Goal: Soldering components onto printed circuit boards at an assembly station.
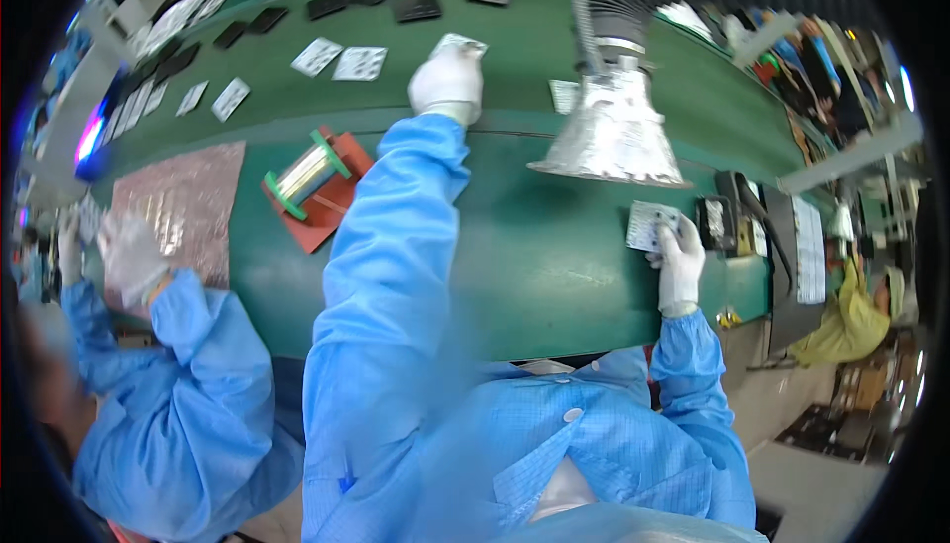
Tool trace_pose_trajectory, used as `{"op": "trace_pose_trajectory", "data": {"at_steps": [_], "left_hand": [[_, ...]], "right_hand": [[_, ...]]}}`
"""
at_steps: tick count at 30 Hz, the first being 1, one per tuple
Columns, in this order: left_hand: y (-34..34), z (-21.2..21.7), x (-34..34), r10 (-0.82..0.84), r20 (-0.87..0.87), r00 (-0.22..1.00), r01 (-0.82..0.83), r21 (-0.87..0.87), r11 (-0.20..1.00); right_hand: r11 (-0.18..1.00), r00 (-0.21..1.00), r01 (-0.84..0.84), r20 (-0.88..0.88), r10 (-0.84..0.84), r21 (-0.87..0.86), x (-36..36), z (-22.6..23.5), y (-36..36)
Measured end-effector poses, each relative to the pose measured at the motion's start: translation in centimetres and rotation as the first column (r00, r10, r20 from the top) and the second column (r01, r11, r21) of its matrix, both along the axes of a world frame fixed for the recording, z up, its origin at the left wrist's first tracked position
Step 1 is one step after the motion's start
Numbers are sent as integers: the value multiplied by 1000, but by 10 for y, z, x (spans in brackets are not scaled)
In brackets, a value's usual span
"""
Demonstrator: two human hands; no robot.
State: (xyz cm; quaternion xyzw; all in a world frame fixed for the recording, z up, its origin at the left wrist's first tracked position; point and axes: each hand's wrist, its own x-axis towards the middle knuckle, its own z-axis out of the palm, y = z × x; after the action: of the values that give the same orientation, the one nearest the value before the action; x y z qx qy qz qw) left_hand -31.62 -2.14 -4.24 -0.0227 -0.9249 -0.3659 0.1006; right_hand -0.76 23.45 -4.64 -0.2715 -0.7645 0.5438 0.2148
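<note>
My left hand [447, 83], in a white glove, is stretched far forward over the green surface. Its fingers are closed at the near edge of a small white circuit board [461, 42]; the hand hides part of that board. At the right of the bench my right hand [681, 266], also gloved, grips another white circuit board [648, 224] with dark spots by its right edge. The thumb and fingers pinch this board just above the bench top. Both my sleeves are blue.
A metal fume hood [618, 132] hangs on a ribbed hose between my hands. A solder wire spool [309, 179] rests on a red-brown stand. White boards [360, 64] and black pieces [417, 8] lie ahead. At left a co-worker's gloved hand [134, 254] is over pink bubble wrap [193, 206].
</note>
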Motion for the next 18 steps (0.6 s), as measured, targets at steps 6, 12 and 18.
{"op": "trace_pose_trajectory", "data": {"at_steps": [6, 12, 18], "left_hand": [[19, -9, 6, -165, -427, 889, 157, -53, 986], [52, -19, 31, -458, -448, 768, 293, -390, 873], [59, -57, -2, -530, -297, 795, 336, -512, 791]], "right_hand": [[994, 994, -52, -99, 42, -100, -14, -7, -1], [997, 997, -71, 42, 70, 38, -4, 1, 15], [819, 948, -317, 190, 256, 478, 3, 0, 24]]}}
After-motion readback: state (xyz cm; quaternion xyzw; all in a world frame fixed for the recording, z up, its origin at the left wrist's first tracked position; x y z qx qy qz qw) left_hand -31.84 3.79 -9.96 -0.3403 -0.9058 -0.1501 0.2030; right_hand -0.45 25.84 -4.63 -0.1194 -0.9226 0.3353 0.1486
